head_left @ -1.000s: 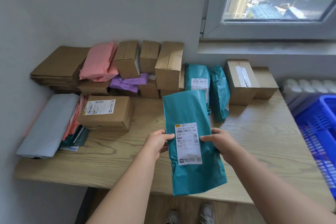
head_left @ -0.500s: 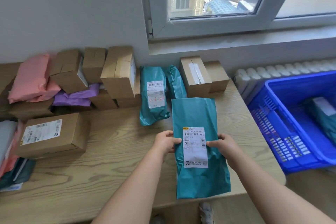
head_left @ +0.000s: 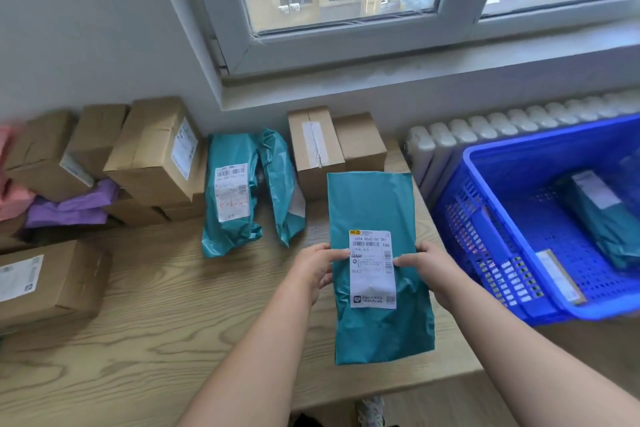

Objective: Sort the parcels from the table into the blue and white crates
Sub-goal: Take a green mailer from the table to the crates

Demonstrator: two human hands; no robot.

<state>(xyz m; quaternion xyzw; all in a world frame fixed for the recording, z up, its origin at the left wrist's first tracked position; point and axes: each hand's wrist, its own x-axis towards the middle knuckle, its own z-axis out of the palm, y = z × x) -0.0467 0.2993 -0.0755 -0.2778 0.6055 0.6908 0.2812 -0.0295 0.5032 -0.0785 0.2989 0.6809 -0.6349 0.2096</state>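
Holding teal parcel near table edge

bare surface open at front-left; cardboard boxes and teal mailers block the back; blue crate walls off right edge.

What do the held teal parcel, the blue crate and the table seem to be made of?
The teal parcel: thin plastic film, slightly glossy; it wrinkles and catches light. The blue crate: rigid moulded plastic, judging by its perforated lattice walls. The table: wood or a wood-look laminate, matte; only the grain pattern shows.
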